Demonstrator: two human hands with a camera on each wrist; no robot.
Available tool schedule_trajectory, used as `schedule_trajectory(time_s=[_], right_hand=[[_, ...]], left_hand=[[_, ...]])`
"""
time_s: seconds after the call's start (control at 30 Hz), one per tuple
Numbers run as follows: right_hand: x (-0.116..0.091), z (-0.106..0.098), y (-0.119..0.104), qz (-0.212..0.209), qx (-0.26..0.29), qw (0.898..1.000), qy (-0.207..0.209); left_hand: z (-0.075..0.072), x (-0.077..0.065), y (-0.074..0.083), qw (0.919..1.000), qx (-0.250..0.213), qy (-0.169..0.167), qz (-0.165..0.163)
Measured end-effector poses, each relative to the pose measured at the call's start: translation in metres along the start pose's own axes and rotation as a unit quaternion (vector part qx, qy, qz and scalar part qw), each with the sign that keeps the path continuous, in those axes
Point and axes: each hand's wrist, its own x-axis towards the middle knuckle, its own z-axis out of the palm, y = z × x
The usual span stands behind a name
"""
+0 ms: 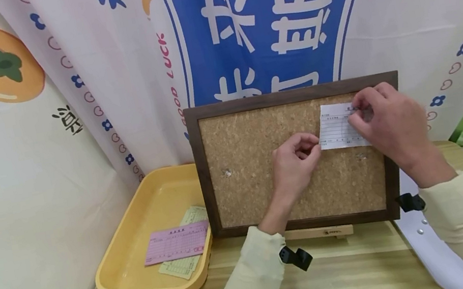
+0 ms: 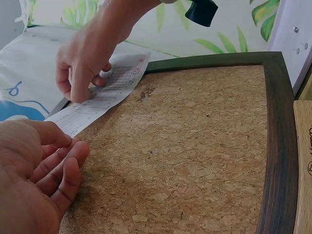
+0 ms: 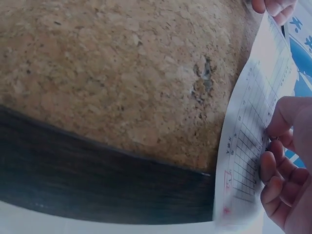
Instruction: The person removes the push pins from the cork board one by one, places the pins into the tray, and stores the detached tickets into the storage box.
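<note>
A printed white paper slip (image 1: 336,127) lies against the upper right of a framed cork board (image 1: 247,183), which stands upright with a slight lean. The left hand (image 1: 295,161) pinches the slip's lower left corner between thumb and fingertip; in the left wrist view its other fingers (image 2: 68,183) curl below. Over the slip's upper middle, the right hand (image 1: 395,121) holds thumb and forefinger together on a tiny pin, mostly hidden by the fingertips. In the right wrist view the slip (image 3: 243,141) bows a little away from the cork, its red-stamped end reaching over the dark frame (image 3: 97,170).
A yellow tray (image 1: 118,267) at the left holds a pink slip (image 1: 174,242) and greenish slips (image 1: 188,266). Beside the right forearm lies a pale purple tray (image 1: 436,253) with a few pins (image 1: 420,231). A wooden stand (image 1: 321,232) supports the board; a printed curtain (image 1: 412,9) hangs behind.
</note>
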Motion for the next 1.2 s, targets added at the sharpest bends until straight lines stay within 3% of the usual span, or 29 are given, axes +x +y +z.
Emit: schedule_trajectory(time_s=[0.37,0.77,1.2], right_hand=[[-0.001,0.004,-0.001,0.012,0.007,1.000,0.025],[0.002,0.008,-0.012,0.061,-0.001,0.997,0.050],[0.001,0.011,-0.008,0.046,0.017,0.996,0.073]], left_hand=[[0.000,-0.001,-0.001,1.0000,0.002,0.002,0.002],[0.000,-0.001,-0.003,0.9999,0.011,0.002,0.007],[0.000,0.000,-0.003,0.9996,0.024,0.004,0.013]])
